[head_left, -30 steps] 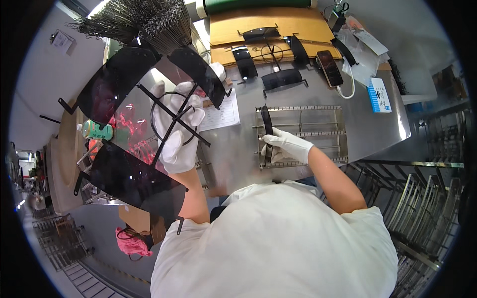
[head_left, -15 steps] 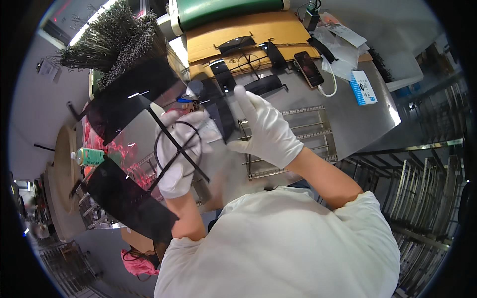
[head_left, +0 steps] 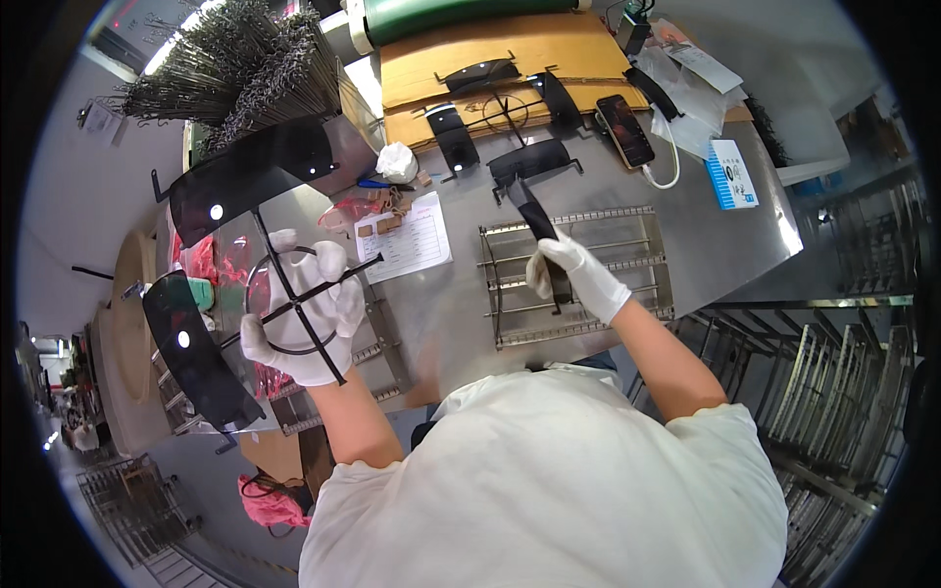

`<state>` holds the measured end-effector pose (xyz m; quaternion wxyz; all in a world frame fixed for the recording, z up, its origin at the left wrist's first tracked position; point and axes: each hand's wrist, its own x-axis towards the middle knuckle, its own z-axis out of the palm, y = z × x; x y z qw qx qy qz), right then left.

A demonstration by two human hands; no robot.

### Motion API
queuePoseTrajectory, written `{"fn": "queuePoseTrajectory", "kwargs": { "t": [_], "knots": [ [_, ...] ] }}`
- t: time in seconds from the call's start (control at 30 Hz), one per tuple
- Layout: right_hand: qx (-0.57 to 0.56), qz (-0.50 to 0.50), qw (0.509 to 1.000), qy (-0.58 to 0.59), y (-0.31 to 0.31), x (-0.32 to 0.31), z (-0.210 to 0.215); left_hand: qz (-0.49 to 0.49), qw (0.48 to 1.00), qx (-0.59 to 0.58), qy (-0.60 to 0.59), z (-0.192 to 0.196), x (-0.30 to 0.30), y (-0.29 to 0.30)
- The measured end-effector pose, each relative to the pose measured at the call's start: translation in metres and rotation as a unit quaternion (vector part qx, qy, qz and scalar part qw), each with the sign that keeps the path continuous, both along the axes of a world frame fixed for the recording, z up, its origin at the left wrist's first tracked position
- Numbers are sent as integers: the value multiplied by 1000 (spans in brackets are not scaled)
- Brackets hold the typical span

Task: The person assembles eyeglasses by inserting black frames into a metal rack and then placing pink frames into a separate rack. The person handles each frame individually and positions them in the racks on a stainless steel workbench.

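My left hand (head_left: 331, 361), in a white glove, is wrapped under a black ring-and-cross frame (head_left: 297, 303), its fingertips on the ring and bars. Two dark curved panels hang on the frame's outer side: one upper panel (head_left: 257, 178) and one left panel (head_left: 204, 355). My right hand (head_left: 588, 279), gloved too, pinches a slim dark curved panel (head_left: 534, 218) seen nearly edge-on, apart from the frame. It is held over a metal wire rack (head_left: 627, 263) on the table. Beyond it, a similar frame with several panels (head_left: 505, 116) lies partly on cardboard.
A bundle of wire hooks (head_left: 225, 73) stands at the far left. A paper sheet (head_left: 417, 240), a crumpled white wad (head_left: 396, 163), a phone (head_left: 624, 132) with a white cable and a blue-white box (head_left: 731, 174) lie on the metal table (head_left: 720, 250). Racks (head_left: 833, 382) stand at right.
My left hand has moved left and down with the frame, and the frame has turned. My right hand has shifted right and down; its spread fingers are now closed on the slim panel.
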<state>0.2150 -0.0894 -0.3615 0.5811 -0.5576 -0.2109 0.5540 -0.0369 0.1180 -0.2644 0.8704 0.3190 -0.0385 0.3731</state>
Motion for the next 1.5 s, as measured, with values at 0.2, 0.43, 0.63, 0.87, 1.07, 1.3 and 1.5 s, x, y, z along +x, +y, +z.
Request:
{"fn": "queuePoseTrajectory", "kwargs": {
  "t": [0.2,0.43,0.63,0.87,1.07,1.3,1.5],
  "knots": [
    [-127,25,989,72,8,-25,-38,-30,999,43,15,-5,5,-10],
    [-151,151,934,-287,10,-36,-33,11,998,37,39,-10,1,-11],
    [-258,165,783,-541,28,-52,24,8,994,61,86,-3,16,-26],
    [130,-122,596,-783,32,-27,75,-62,977,0,205,-12,-7,-28],
    [39,195,939,-279,24,-57,112,-314,937,151,-30,-101,-25,15],
    [-70,2,989,-134,-17,-11,35,-258,962,31,81,-21,-31,12],
    [-90,10,988,-123,-29,-23,-31,-205,964,56,160,-19,-22,-7]
  ]
}}
